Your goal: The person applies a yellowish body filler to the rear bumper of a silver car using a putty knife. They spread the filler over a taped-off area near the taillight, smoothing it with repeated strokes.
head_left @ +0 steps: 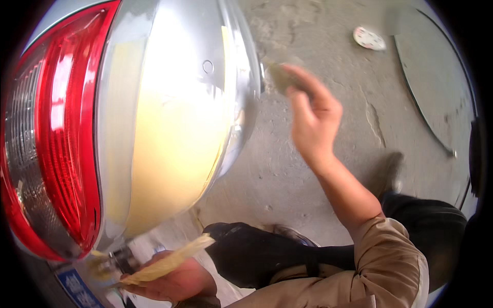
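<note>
A silver car's rear corner fills the left side, with a wide patch of yellow body filler (174,149) on the bumper (205,36) beside the red tail light (64,118). My right hand (316,120) is raised just right of the bumper, its thumb and fingers pinching a flat olive piece (282,79), perhaps a filler spreader. Motion blurs that piece, and a narrow gap seems to part it from the bumper. Low on the left, my left hand (179,282) grips a flat strip-like board (172,262) coated yellow along its length. Its fingers show only partly.
Concrete floor (287,159) lies below, with cracks. A white oval lid-like thing (368,38) and a large grey curved panel (436,72) rest at the right. A black-and-silver cylindrical thing (123,259) and a blue plate (77,287) show under the tail light.
</note>
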`<state>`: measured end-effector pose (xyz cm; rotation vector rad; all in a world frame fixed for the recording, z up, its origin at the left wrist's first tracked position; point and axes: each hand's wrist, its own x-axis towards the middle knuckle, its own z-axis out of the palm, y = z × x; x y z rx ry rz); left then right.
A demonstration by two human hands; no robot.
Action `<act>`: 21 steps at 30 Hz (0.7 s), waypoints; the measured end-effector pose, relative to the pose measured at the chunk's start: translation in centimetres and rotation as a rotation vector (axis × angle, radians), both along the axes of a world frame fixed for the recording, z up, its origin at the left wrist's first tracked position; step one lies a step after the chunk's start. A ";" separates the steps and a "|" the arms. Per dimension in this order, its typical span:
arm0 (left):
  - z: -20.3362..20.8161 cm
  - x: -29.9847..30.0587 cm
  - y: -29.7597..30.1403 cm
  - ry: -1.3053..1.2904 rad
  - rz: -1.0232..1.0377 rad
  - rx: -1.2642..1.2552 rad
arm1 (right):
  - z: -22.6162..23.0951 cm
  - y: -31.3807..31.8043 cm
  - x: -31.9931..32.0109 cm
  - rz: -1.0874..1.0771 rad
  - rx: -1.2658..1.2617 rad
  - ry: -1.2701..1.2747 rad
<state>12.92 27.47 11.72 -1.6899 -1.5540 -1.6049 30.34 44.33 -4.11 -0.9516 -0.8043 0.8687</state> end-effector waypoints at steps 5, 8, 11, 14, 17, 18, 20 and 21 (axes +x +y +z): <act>-0.9 -5.2 -2.8 -0.266 -0.897 -0.121 | 0.4 -3.8 -6.1 -0.021 -0.076 0.104; -1.7 -8.5 -3.5 0.038 -0.580 -0.035 | 1.4 -6.8 -8.8 -0.169 -0.120 -0.006; -2.5 -8.7 -4.3 0.009 -0.519 -0.041 | 0.7 -9.3 -10.9 -0.254 -0.057 -0.075; -2.3 -7.6 -5.2 -0.306 -0.518 0.036 | -0.1 -12.2 -9.9 -0.037 -0.103 -0.079; -2.8 -6.8 -6.7 0.095 -0.264 -0.057 | -0.6 -12.4 -6.5 -0.136 -0.147 0.126; -2.5 -6.5 -6.9 0.159 -0.218 -0.077 | -0.9 -11.0 -4.7 -0.300 -0.116 0.262; -2.2 -5.3 -6.9 0.243 -0.214 -0.142 | -0.9 -9.4 -0.5 -0.422 -0.140 0.397; -1.7 -4.3 -6.9 0.293 -0.217 -0.168 | -1.4 -8.9 0.9 -0.448 -0.041 0.516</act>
